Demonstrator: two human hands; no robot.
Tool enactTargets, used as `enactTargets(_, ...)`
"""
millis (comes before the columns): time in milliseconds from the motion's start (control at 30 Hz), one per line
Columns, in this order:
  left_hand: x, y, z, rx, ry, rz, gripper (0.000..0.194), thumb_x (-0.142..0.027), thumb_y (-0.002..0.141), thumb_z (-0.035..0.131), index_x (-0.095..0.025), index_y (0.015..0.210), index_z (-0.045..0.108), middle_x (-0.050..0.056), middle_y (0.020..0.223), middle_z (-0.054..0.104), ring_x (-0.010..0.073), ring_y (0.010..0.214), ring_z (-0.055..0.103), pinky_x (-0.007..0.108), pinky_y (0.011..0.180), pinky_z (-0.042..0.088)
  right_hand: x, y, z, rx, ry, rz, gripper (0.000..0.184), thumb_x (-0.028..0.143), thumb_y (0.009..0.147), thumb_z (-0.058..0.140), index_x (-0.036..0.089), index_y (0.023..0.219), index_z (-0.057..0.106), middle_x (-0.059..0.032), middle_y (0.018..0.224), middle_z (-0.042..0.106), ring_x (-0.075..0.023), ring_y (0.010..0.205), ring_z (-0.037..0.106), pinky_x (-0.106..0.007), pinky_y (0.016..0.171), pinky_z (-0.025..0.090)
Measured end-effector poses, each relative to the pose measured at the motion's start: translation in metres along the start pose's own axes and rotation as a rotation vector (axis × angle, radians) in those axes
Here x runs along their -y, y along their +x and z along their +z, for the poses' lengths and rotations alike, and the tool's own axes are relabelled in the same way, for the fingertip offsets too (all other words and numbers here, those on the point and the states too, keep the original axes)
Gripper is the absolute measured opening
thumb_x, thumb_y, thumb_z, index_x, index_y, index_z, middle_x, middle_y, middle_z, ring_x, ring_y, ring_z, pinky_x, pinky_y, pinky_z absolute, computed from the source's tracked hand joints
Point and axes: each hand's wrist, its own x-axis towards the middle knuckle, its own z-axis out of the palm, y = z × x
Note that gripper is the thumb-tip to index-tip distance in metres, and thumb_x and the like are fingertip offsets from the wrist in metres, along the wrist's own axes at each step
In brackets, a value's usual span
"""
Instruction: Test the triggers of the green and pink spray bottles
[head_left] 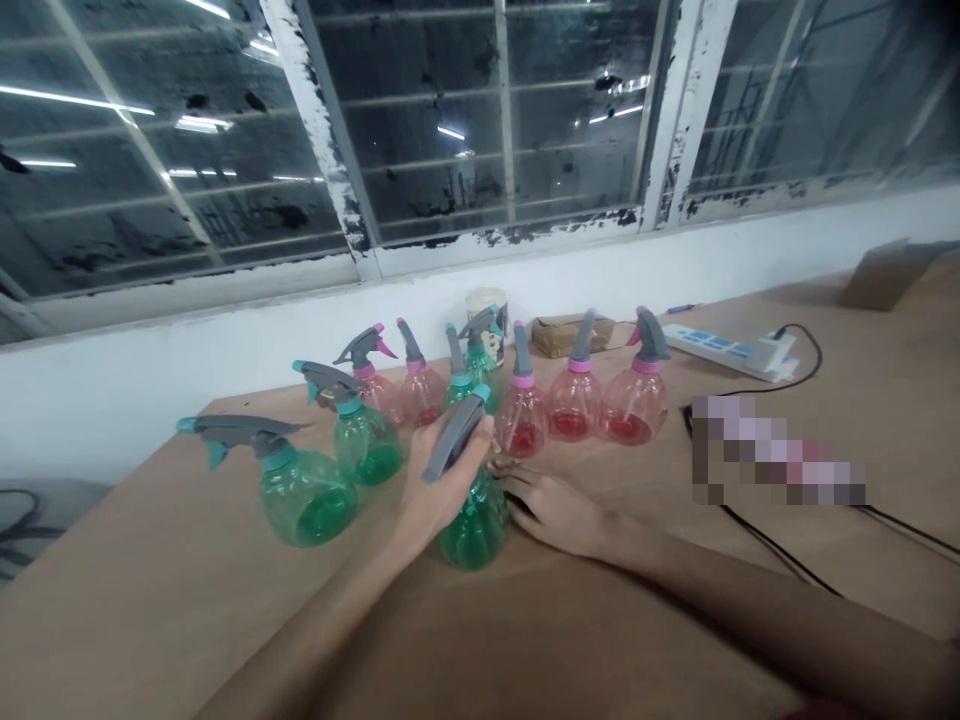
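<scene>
A green spray bottle with a grey trigger head stands on the table right in front of me. My left hand is wrapped round its neck, just under the spray head. Against the right side of the same bottle, my right hand is curled, its fingertips partly hidden behind the body. To the left are two more green spray bottles, one nearer and one farther back. Pink spray bottles with red liquid, such as the middle one and the rightmost one, stand behind to the right.
Behind the bottles are a brown cardboard box and a pale round container by the wall. A white power strip with a black cable lies at right, near a blurred-out object. Another carton sits far right, below the windows.
</scene>
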Motion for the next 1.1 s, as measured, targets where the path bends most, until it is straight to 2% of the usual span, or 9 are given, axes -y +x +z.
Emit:
enactTargets(133,0.000,0.000,0.000,0.012,-0.012,0.063,0.033,-0.041,0.088,0.046,-0.018,0.069,0.059,0.000,0.066,0.060,0.0142,0.064,0.057,0.024,0.063,0.043,0.000,0.000,0.000,-0.003,-0.005,-0.005,0.031,0.017,0.089,0.041,0.014,0.116,0.057,-0.0116,0.123,0.058,-0.0195,0.123,0.047,-0.039,0.105,0.037)
enactTargets(333,-0.003,0.003,0.002,0.028,-0.106,0.051,0.023,-0.038,0.087,0.049,-0.020,0.093,0.062,0.001,0.081,0.065,0.0171,0.077,0.060,0.027,0.071,0.045,0.000,0.000,0.001,0.018,-0.034,0.010,0.033,0.013,0.086,0.044,0.010,0.116,0.057,-0.0136,0.125,0.056,-0.0210,0.121,0.048,-0.038,0.105,0.037)
enactTargets(500,-0.002,0.005,0.002,0.058,-0.129,0.078,0.021,-0.032,0.087,0.049,-0.021,0.099,0.062,0.003,0.095,0.066,0.0160,0.084,0.060,0.028,0.079,0.045,0.000,0.001,0.000,0.012,-0.022,0.001,0.036,0.013,0.086,0.043,0.012,0.120,0.054,-0.0122,0.124,0.058,-0.0202,0.121,0.047,-0.038,0.105,0.037)
enactTargets(667,0.003,0.007,0.001,0.035,-0.108,0.090,0.020,-0.031,0.086,0.052,-0.021,0.098,0.063,0.002,0.090,0.066,0.0155,0.082,0.060,0.027,0.076,0.046,0.001,0.000,0.000,0.023,-0.031,0.004,0.034,0.014,0.087,0.042,0.012,0.118,0.055,-0.0128,0.123,0.058,-0.0198,0.122,0.047,-0.038,0.106,0.036)
enactTargets(800,0.016,0.017,-0.008,-0.056,-0.060,0.086,0.020,-0.033,0.084,0.054,-0.020,0.096,0.063,0.000,0.085,0.066,0.0156,0.077,0.061,0.025,0.070,0.046,0.000,0.000,0.000,0.025,-0.060,0.008,0.033,0.019,0.091,0.040,0.013,0.117,0.057,-0.0107,0.124,0.058,-0.0195,0.123,0.046,-0.038,0.106,0.036)
enactTargets(967,0.043,0.031,-0.022,-0.279,0.027,-0.025,0.022,-0.039,0.077,0.061,-0.020,0.088,0.063,-0.002,0.068,0.063,0.0161,0.063,0.059,0.028,0.062,0.048,0.001,-0.001,0.000,0.025,-0.065,0.013,0.034,0.021,0.092,0.038,0.015,0.120,0.056,-0.0089,0.127,0.057,-0.0190,0.124,0.045,-0.038,0.107,0.034)
enactTargets(1033,0.051,0.034,-0.024,-0.345,0.021,0.002,0.026,-0.039,0.076,0.062,-0.021,0.095,0.060,0.000,0.078,0.064,0.0170,0.069,0.061,0.031,0.067,0.049,0.001,-0.001,0.000,0.026,-0.068,0.017,0.035,0.022,0.092,0.038,0.014,0.120,0.056,-0.0091,0.128,0.056,-0.0189,0.125,0.044,-0.038,0.108,0.033)
enactTargets(1100,0.056,0.036,-0.024,-0.432,0.010,0.096,0.038,-0.035,0.074,0.066,-0.022,0.107,0.053,0.003,0.095,0.062,0.0183,0.082,0.062,0.033,0.076,0.049,0.001,-0.001,0.000,0.033,-0.072,0.015,0.035,0.021,0.092,0.038,0.013,0.121,0.056,-0.0096,0.128,0.055,-0.0190,0.125,0.044,-0.037,0.108,0.033)
